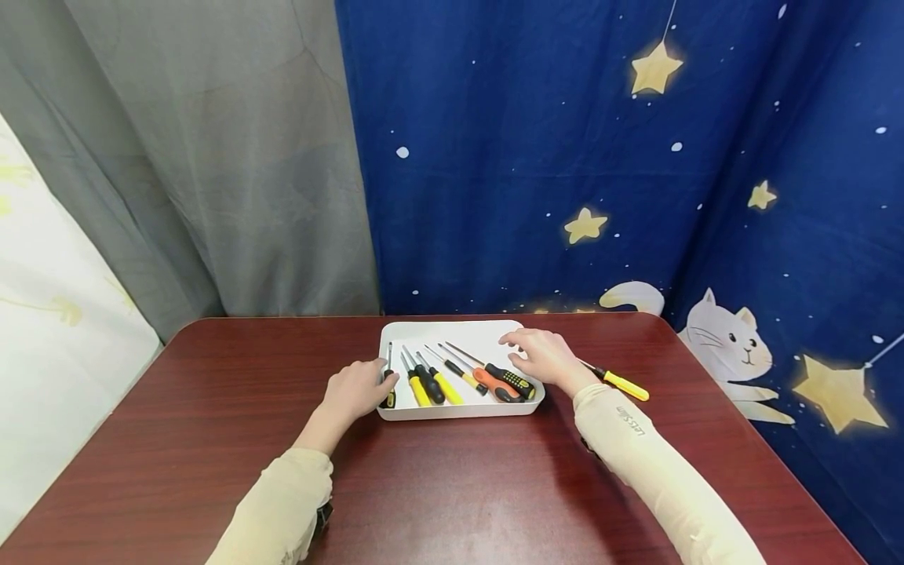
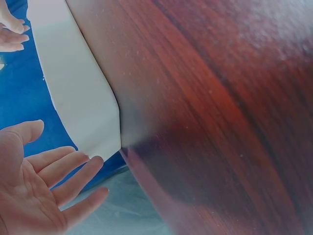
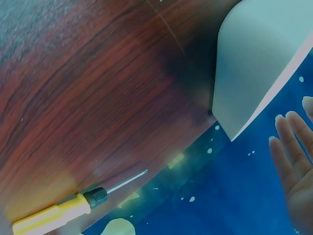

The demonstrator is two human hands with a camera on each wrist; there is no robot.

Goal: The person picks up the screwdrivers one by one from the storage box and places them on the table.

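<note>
A white tray (image 1: pixel 459 332) holds several screwdrivers with their tips pointing toward the back. One with a black-and-yellow handle (image 1: pixel 391 400) lies by the left wall, partly behind my left hand (image 1: pixel 359 388). That hand hovers at the tray's left rim, fingers loosely spread and holding nothing in the left wrist view. My right hand (image 1: pixel 547 357) is over the tray's right end, fingers relaxed and apart. Below it are an orange-handled screwdriver (image 1: pixel 492 382) and a black one with yellow dots (image 1: pixel 513 380). Outside the tray, a yellow-handled screwdriver (image 3: pixel 51 216) lies on the table, right of my right wrist.
The tray stands near the back edge of a dark red wooden table (image 1: pixel 438 486). Behind the table hang a grey curtain (image 1: pixel 268 196) and a blue curtain with stars (image 1: pixel 494 157).
</note>
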